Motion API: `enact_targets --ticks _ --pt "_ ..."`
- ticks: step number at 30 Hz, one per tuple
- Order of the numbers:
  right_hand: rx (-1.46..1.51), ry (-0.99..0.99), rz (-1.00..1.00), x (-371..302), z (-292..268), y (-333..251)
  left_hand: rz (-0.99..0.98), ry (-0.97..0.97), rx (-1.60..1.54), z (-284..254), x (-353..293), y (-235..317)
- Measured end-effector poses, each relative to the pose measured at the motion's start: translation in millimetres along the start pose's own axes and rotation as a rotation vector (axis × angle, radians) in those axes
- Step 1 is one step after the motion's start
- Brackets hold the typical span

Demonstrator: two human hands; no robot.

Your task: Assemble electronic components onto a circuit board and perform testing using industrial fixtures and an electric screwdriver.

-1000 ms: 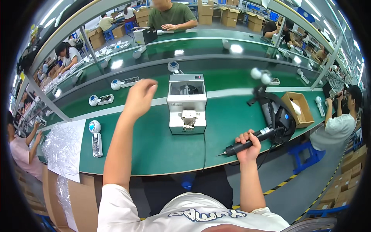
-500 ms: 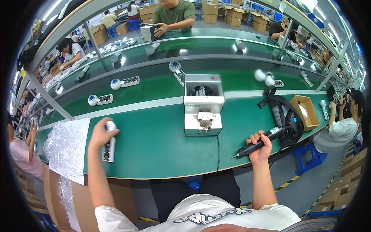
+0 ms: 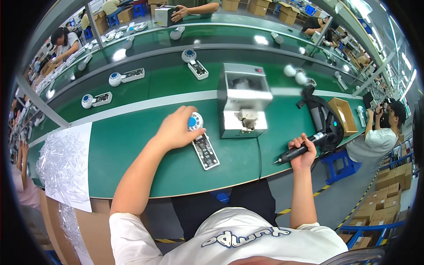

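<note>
My left hand (image 3: 176, 130) grips the round head of a white device (image 3: 206, 154). The device's oblong housing lies open toward me on the green bench, a circuit board showing inside, and its head carries a blue disc. On the right, my right hand (image 3: 303, 152) is wrapped round a black electric screwdriver (image 3: 288, 157), its bit pointing left and slightly down above the bench's front edge. Between the two hands and farther back stands a grey metal screw feeder (image 3: 244, 102) with a clear-topped compartment and a cable running to the front edge.
Similar white devices (image 3: 198, 70) lie along the far strip. Clear plastic pieces (image 3: 62, 154) are heaped on a white sheet at left. A black strapped bag (image 3: 324, 121) and an open cardboard box (image 3: 352, 118) sit at right. Co-workers (image 3: 379, 137) work around the benches.
My left hand has brought the white device rightward from the left side of the bench to beside the screw feeder. The screwdriver stays in my right hand. The view has shifted somewhat.
</note>
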State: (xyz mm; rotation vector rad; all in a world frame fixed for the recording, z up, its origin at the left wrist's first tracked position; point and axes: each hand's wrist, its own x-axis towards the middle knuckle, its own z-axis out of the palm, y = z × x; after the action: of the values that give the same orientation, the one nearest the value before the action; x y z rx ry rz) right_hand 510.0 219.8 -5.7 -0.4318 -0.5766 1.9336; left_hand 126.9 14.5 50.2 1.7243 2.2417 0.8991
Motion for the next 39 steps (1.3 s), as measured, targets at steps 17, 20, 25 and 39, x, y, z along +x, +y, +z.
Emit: enact_targets --ticks 17,20,25,39 --pt "0.031 -0.069 0.030 5.4 -6.1 -4.6 -0.352 -0.189 0.418 -84.8 72.5 -73.2" --pt "0.037 -0.048 0.021 2.6 -6.2 -4.8 -0.312 -0.014 0.519 -56.2 163.7 -113.0" --pt "0.069 -0.045 0.033 6.9 0.3 -2.5 -0.298 0.221 0.155 -36.8 252.1 -199.7" --pt "0.030 -0.092 0.050 12.0 -13.5 -6.5 -0.022 -0.095 -0.317 -9.9 26.0 -3.3"
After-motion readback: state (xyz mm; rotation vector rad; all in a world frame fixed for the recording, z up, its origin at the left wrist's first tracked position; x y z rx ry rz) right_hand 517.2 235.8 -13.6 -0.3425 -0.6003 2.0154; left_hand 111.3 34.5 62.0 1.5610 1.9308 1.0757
